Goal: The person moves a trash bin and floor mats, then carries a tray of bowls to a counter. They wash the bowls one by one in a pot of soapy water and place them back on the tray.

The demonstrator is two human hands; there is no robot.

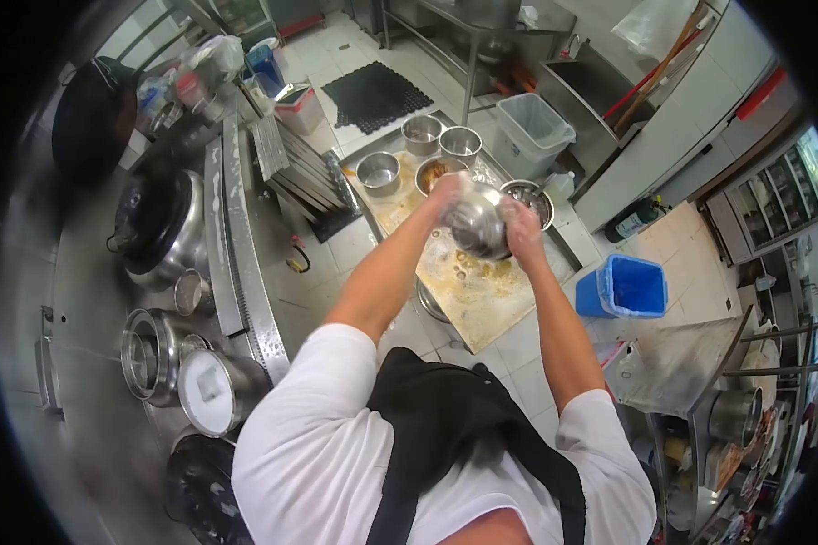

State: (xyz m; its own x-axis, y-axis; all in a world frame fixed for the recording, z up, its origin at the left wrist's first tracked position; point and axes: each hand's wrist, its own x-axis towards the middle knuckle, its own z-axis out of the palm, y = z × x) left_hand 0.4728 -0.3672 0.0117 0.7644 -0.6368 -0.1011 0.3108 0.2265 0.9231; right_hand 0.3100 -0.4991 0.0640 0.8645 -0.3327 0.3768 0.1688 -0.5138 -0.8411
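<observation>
A shiny metal bowl [478, 229], smeared by motion, is held up over the worktable [473, 313]. My left hand [451, 188] grips its left edge, and my right hand [521, 229] has hold of the right edge. Close behind my left hand stands a metal pot with brown food [434, 171]. Another bowl with a dark utensil in it [529, 198] sits just past my right hand. The tabletop is wet and yellowish, with a pale residue spread over it. What the held bowl contains, if anything, cannot be made out.
Metal pots [378, 173] line the table's far side. Beyond it is a grey bin with a liner [534, 127]; a blue bin [621, 287] stands at the right. A steel counter with a white-lidded pot [211, 392] runs along the left. A black mat [375, 95] lies on the floor.
</observation>
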